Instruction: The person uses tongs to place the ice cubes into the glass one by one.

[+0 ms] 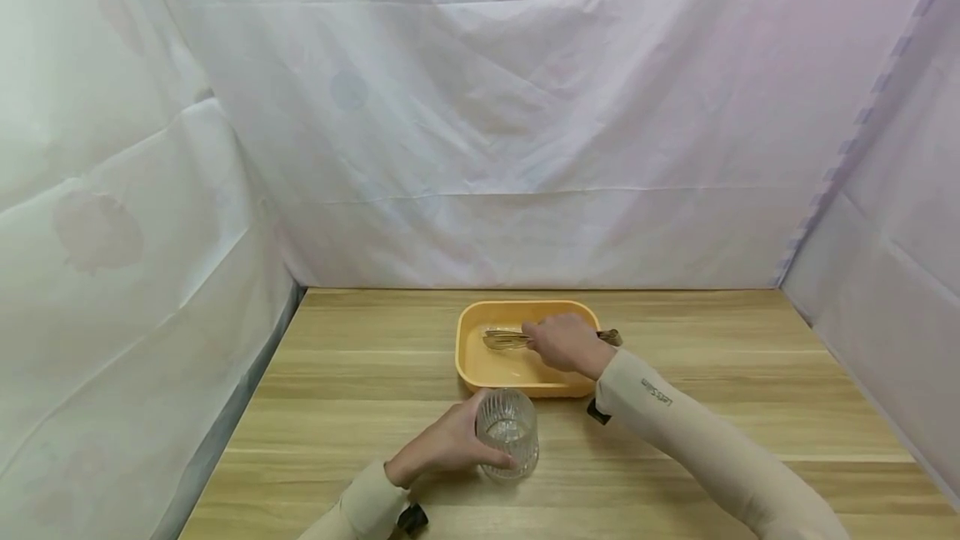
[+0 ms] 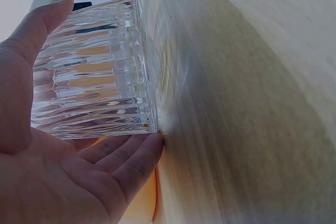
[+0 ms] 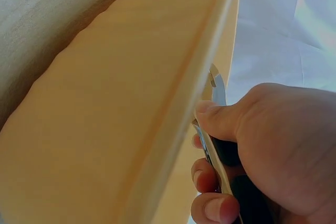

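Note:
My left hand (image 1: 448, 440) holds a clear ribbed drinking glass (image 1: 517, 432), thumb on the near side and fingers on the other. In the left wrist view the glass (image 2: 100, 72) has its flat base right at the tabletop. Ahead of it is a yellow rectangular tub (image 1: 461, 357). Over this tub my right hand (image 1: 566, 344) grips metal tongs (image 1: 504, 340) around the middle, their ends sticking out to both sides. The right wrist view shows thumb and fingertips pinching the tongs (image 3: 218, 92), with dark grips, behind the tub's rim (image 3: 197, 85).
A wood-grain table (image 1: 360, 365) carries everything. White sheets hang behind it (image 1: 487, 107) and along the left (image 1: 112, 273) and right sides. The glass stands close to the tub's front wall.

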